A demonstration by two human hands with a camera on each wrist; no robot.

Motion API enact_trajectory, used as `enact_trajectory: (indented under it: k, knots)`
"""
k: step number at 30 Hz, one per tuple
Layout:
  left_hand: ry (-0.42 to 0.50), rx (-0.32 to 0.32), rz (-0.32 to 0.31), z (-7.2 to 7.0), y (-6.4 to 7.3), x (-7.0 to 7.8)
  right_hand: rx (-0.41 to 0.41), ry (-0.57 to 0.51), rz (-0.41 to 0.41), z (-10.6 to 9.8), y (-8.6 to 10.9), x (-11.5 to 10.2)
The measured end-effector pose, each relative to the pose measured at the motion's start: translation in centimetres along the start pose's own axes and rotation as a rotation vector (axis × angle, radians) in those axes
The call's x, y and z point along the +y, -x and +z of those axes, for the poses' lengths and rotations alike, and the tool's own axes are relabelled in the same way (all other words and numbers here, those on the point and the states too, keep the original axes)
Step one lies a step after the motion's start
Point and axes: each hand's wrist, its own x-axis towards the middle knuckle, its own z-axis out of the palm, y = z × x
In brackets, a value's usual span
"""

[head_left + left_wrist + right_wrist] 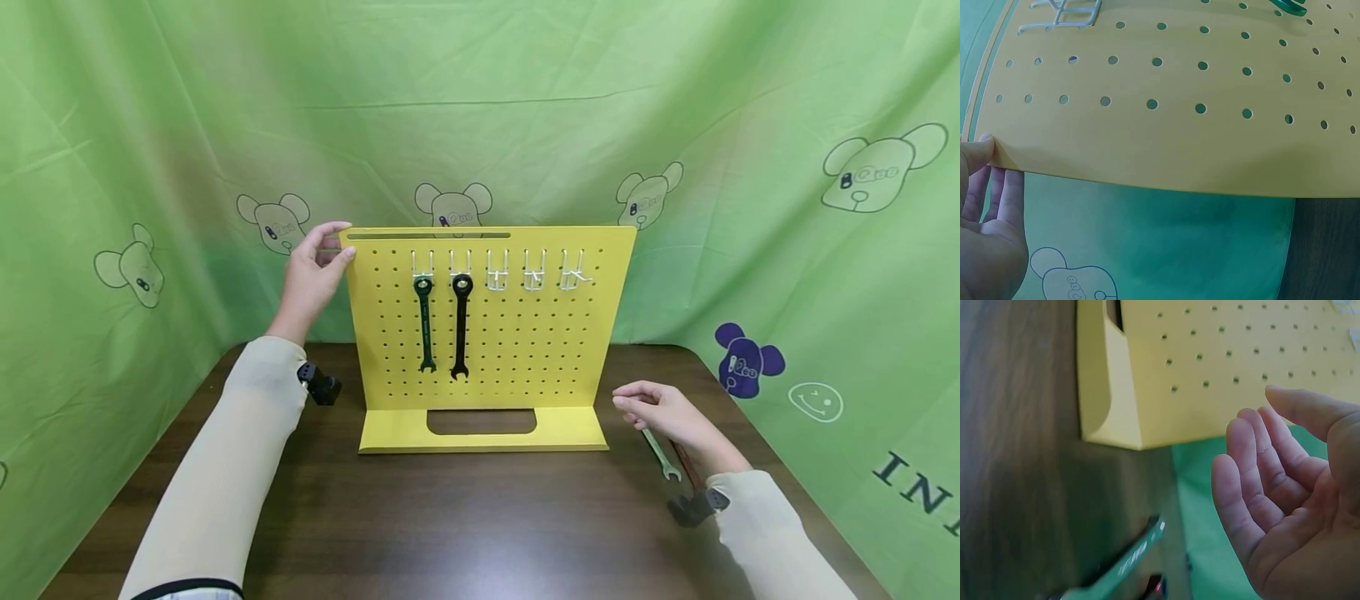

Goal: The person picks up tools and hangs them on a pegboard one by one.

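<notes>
A yellow pegboard (495,350) stands upright on the table, with several white wire hooks (533,275) in a row near its top. From the two leftmost hooks hang a dark green wrench (426,325) and a black wrench (461,325). My left hand (313,271) grips the board's upper left corner between thumb and fingers, also seen up close on the corner in the left wrist view. To the right of the board, my right hand (1291,469) is empty, its fingers loosely bent. Below it lie a green wrench (1124,565) and a reddish wrench (686,462), both partly hidden.
The brown wooden table (450,517) carries the board's base, a flat yellow foot with a cut-out slot. Green fabric (480,108) printed with cartoon bear heads hangs behind and along both sides. Small dark cameras (321,385) are strapped to my wrists.
</notes>
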Motion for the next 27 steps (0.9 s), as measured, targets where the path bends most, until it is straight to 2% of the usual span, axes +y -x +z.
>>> enact_trajectory:
  k: [5, 12, 27]
  knots:
    - [0.002, -0.002, -0.004, 0.0, 0.0, 0.0, 0.008, -0.012, 0.036, -0.9, 0.7, 1.5]
    - [0.012, -0.001, -0.012, -0.1, 0.0, 0.0, 0.022, 0.040, 0.111, -1.9, 1.4, 3.3]
    - [0.005, -0.006, -0.010, 0.0, 0.0, 0.0, 0.001, 0.037, 0.198, -3.2, 1.1, 6.3]
